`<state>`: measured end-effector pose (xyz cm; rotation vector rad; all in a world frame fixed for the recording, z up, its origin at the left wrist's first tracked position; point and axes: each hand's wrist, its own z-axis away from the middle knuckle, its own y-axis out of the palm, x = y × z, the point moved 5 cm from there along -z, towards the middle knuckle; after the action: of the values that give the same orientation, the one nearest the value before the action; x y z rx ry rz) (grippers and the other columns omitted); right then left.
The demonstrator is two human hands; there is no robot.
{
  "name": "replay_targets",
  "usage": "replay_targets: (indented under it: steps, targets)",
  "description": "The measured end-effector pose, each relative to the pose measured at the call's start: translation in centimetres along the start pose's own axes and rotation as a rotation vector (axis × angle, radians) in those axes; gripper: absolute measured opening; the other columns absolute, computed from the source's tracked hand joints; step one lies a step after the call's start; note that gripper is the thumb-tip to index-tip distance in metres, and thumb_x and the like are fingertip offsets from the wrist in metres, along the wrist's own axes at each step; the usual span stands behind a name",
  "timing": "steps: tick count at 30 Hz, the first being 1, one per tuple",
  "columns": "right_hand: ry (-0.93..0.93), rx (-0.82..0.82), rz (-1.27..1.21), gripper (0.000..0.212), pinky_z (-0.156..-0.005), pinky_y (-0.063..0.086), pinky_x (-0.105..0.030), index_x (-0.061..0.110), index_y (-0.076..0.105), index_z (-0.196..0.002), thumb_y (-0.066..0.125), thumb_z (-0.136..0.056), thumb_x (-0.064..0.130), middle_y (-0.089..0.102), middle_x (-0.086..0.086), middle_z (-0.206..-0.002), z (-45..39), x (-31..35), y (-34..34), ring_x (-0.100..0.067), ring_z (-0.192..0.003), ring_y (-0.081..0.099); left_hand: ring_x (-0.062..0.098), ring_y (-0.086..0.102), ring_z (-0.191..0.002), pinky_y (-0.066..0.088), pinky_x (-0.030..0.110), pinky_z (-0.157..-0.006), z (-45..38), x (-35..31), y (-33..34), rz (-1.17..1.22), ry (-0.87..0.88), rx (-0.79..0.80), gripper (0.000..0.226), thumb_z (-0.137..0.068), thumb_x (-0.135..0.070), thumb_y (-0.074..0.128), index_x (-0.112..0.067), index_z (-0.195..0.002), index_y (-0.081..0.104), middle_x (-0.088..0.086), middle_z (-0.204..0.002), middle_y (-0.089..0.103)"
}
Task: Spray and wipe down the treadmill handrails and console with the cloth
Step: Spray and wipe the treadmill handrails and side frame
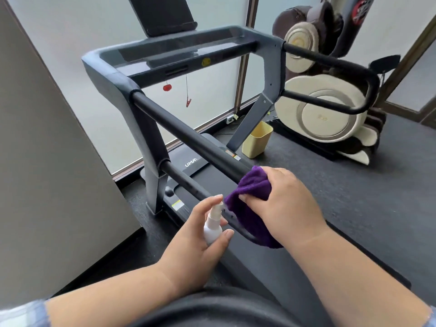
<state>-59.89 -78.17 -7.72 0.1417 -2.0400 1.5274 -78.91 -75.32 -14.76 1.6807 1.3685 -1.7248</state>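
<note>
Left of frame: a grey wall panel (47, 149) stands beside the treadmill's left upright (151, 147).

Left hand (200, 241): fingers curled round a small white spray bottle (212, 226), forefinger resting on the nozzle top, nozzle just beside the bend of the near handrail (193, 138). No spray is visible.

Right hand (283, 206): pressing a purple cloth (250, 208) onto the rear end of that handrail, fingers wrapped over the cloth and bar together. The cloth drapes round the curved end and hangs below it.

Console (179, 50): at the head of the frame, well apart from both hands, a tablet holder (162, 15) above it and a red safety key and clip (187, 103) hanging beneath. Far handrail (330, 60): untouched at present, as judged.

Further right: a yellow bin (257, 140) on the floor and a massage chair (325, 90).

Risks, as judged: a squeeze now may wet the right hand rather than the bar; the hanging cloth may slip at the bend; overspray near the console could reach the electronics.
</note>
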Motion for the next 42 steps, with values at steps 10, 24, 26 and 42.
replay_targets:
  steps: [10, 24, 26, 42]
  targets:
    - [0.088, 0.254, 0.635, 0.035, -0.078, 0.058, -0.043, 0.017, 0.059, -0.117, 0.066, -0.091, 0.04, 0.057, -0.008, -0.114, -9.3, 11.7, 4.0, -0.03, -0.105, 0.056, -0.003, 0.061, -0.088, 0.044, 0.009, -0.075, -4.4, 3.9, -6.4, 0.06, -0.02, 0.078, 0.057, -0.08, -0.057, 0.061, -0.069, -0.128, 0.032, -0.03, -0.109, 0.057]
    - [0.008, 0.248, 0.737, 0.026, -0.068, 0.05, -0.037, 0.018, 0.059, -0.113, 0.063, -0.091, 0.033, 0.053, -0.007, -0.105, -21.0, 20.9, 12.5, -0.031, -0.108, 0.058, 0.001, 0.061, -0.092, 0.043, 0.009, -0.079, -8.1, 10.0, -16.6, 0.069, -0.074, 0.08, 0.057, -0.084, -0.052, 0.062, -0.067, -0.13, 0.031, -0.029, -0.111, 0.055]
    - [0.006, 0.238, 0.726, 0.016, -0.062, 0.044, -0.036, 0.022, 0.053, -0.095, 0.063, -0.09, 0.033, 0.045, -0.004, -0.088, -22.9, 22.2, 13.6, -0.032, -0.099, 0.059, -0.001, 0.06, -0.09, 0.042, 0.009, -0.079, -8.4, 10.6, -18.0, 0.061, -0.056, 0.054, 0.057, -0.087, -0.046, 0.064, -0.068, -0.128, 0.032, -0.028, -0.109, 0.056]
    - [0.035, 0.295, 0.472, 0.045, -0.069, 0.046, -0.034, 0.017, 0.048, -0.092, 0.071, -0.073, 0.05, 0.058, 0.0, -0.091, -27.5, 24.9, 15.7, -0.029, -0.087, 0.058, 0.0, 0.06, -0.082, 0.044, 0.012, -0.077, -8.4, 12.6, -19.3, 0.11, -0.082, 0.076, 0.059, -0.087, -0.045, 0.065, -0.069, -0.128, 0.031, -0.028, -0.108, 0.055]
